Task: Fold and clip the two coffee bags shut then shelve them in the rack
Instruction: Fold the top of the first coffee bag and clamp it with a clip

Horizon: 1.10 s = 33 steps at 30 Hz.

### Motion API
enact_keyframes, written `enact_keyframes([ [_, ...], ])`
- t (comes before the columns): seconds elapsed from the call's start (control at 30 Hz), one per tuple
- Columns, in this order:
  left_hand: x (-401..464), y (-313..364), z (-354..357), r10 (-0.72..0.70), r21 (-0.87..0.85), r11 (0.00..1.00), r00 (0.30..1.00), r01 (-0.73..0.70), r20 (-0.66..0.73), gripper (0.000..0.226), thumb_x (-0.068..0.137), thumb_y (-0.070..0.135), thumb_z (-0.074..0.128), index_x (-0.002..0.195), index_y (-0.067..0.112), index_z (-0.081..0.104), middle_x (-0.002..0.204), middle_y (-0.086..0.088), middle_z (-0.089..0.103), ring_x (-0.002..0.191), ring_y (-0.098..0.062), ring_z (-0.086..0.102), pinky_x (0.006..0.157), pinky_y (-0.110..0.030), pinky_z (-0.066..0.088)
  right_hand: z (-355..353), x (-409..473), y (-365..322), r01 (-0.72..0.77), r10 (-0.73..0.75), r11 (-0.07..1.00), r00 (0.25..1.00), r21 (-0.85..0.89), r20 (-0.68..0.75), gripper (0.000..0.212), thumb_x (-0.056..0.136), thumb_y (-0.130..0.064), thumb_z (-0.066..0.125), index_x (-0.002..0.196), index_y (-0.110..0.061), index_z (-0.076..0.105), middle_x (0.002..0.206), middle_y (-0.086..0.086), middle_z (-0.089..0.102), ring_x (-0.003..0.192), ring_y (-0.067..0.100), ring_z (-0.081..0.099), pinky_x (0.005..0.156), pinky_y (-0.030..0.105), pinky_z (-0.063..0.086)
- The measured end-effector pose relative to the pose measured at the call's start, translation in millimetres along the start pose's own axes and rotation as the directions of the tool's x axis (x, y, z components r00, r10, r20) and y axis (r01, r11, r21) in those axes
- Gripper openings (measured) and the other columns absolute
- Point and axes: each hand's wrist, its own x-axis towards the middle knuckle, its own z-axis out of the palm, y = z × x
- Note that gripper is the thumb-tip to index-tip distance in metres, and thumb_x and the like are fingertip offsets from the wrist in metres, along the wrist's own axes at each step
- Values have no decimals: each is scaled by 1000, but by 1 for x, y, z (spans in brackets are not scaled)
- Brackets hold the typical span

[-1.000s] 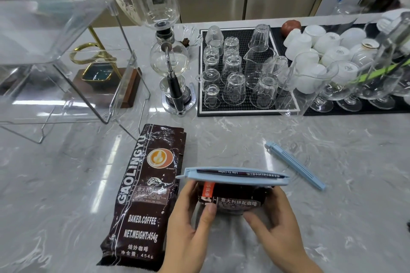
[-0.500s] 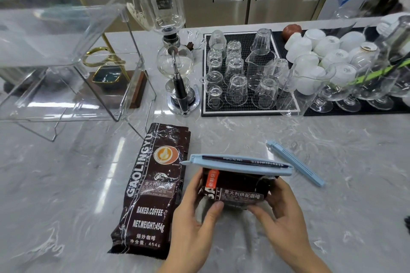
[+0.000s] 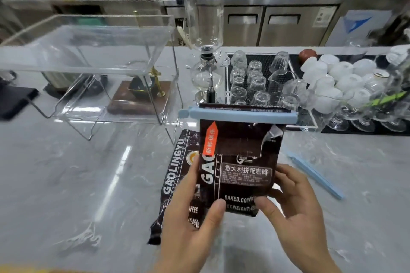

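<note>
So the clipped coffee bag [image 3: 238,162] is held upright between both hands: left hand [image 3: 190,224] wrapped round its left edge, right hand [image 3: 295,206] round the right, blue clip [image 3: 238,113] running left-right across the folded top. The clear rack [image 3: 88,68] sits far-left of the bag, so I'd guess the carry goes up and left, left hand nearer. Open tabletop [image 3: 66,184] in between, but the glass siphon [image 3: 205,51] stands just right of the rack. The second bag [image 3: 177,175] lies flat underneath, spare clip [image 3: 315,176] on the right.

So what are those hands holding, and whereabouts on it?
A clipped coffee bag, gripped at its lower end: left hand on one side, right hand on the other.
</note>
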Motion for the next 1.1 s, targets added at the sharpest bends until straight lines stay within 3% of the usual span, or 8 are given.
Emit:
enact_keyframes([
  [0.23,-7,-2,-67,70,-6,998,997,-70,14,99,63,37,83,146,47,30,136,12,47,125,-8,53,88,-9,48,62,-9,-21,-14,15,1000,997,-20,70,50,75,-16,68,114,-44,58,119,3,68,92,25,66,78,50,55],
  [0.33,-12,-15,-102,76,99,992,997,-78,26,111,58,45,87,148,48,22,141,17,39,131,-10,46,92,-8,44,92,-15,-25,-26,36,996,991,-81,129,48,76,-22,68,117,-45,56,118,-3,70,93,19,67,81,49,55],
  [0.47,-17,-29,-140,78,176,981,996,-86,54,126,52,46,93,150,44,15,145,18,31,137,-8,38,96,-15,45,128,-22,-26,-21,48,989,980,-143,191,48,78,-31,74,113,-59,56,113,-26,68,109,3,64,89,20,53],
  [0.57,-17,-38,-162,58,180,981,996,-68,63,128,51,49,93,152,41,13,148,18,25,141,-6,30,102,-19,43,149,-26,-30,-41,84,984,965,-173,250,50,77,-40,74,115,-64,52,115,-30,65,113,-4,60,96,27,49],
  [0.67,-17,-44,-181,28,195,980,998,-39,59,129,52,42,90,152,39,8,149,23,20,139,3,28,100,-20,44,164,-26,-37,-47,133,972,920,-232,369,85,56,-41,84,126,-63,43,121,-34,59,114,-11,56,97,26,46],
  [0.83,-15,-53,-205,15,192,981,999,-22,37,122,59,33,87,153,37,9,150,29,18,136,4,31,98,-31,49,190,-24,-50,31,132,954,851,-299,509,115,49,-6,94,127,-59,29,112,-52,51,106,-30,47,79,-4,41],
  [1.0,-13,-62,-224,-24,167,986,999,18,32,126,55,16,93,149,48,15,144,37,23,122,-4,47,85,-17,52,210,-20,-48,142,71,927,842,-347,535,114,57,-14,91,127,-73,23,121,-38,55,110,-12,57,87,16,52],
  [1.1,-9,-63,-234,-21,157,987,999,15,34,124,54,10,91,148,48,21,141,37,31,115,-5,53,82,-23,53,219,-17,-48,179,49,912,845,-369,532,113,58,-17,92,130,-69,23,119,-41,55,109,-15,56,87,12,51],
])
